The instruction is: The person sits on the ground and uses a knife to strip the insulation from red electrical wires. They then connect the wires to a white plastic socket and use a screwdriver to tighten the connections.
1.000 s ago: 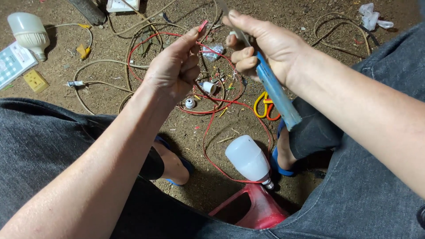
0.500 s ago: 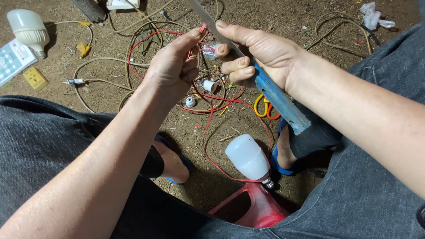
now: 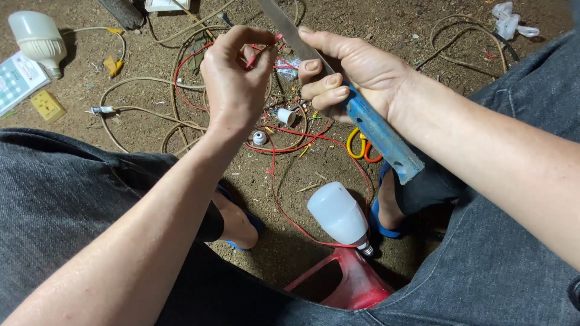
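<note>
The left hand point(image 3: 232, 78) is closed in a pinch on the end of a thin red wire point(image 3: 261, 53), held up over the dirt floor point(image 3: 423, 36) with thumb and forefinger meeting near the far middle of the scene. The right hand point(image 3: 356, 75) is wrapped around the blue handle point(image 3: 380, 136) of a knife point(image 3: 290, 33), thumb laid along the top. The knife's long axis runs on a slant: handle near and to the right, blade pointing far and left, so the blade passes just right of the pinched wire end, close to or touching it; contact cannot be told for sure. The wire end lies left of the right hand and just beside the blade's edge; the left hand is the one on the wire, the right only reaches it through the blade. From the pinch the red wire drops and loops across the floor toward the near side, passing a white bulb point(image 3: 339, 216) that lies by a red stool point(image 3: 347, 284). A second bulb point(image 3: 36, 37) lies far left, a yellow-handled tool point(image 3: 357, 145) under the knife handle, and pale cable point(image 3: 139, 108) coils under the left hand.
</note>
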